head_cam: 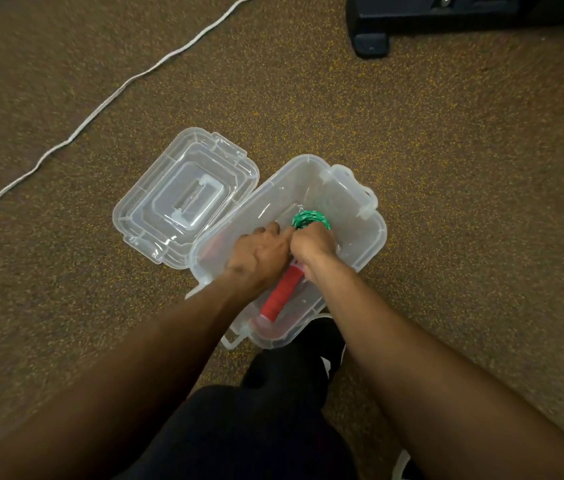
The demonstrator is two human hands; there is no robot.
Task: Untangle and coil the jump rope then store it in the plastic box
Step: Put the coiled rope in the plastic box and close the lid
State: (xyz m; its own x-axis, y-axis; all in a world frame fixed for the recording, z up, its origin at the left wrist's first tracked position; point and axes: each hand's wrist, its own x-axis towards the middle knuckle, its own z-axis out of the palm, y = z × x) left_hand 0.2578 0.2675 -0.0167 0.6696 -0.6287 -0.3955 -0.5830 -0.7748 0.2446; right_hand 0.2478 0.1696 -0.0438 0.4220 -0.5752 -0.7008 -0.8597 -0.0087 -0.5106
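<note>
Clear plastic box [374,237] open on carpet, lid [183,195] laid flat beside it at left. Inside: green coiled rope [310,219] toward far end, red handle [282,294] running lengthwise toward near end. Both hands down in box: right hand [313,244] clenched on coil; left hand [260,252] closed alongside, touching it, grip content hidden.

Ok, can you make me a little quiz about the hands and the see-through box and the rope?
1. True or false: the lid is shut on the plastic box.
2. What colour is the coiled rope? A blue, B green, C yellow.
3. Where does the red handle lie?

Key: 1 false, it lies open beside the box. 2 B. 3 Inside the box, between the left hand and right hand.
</note>
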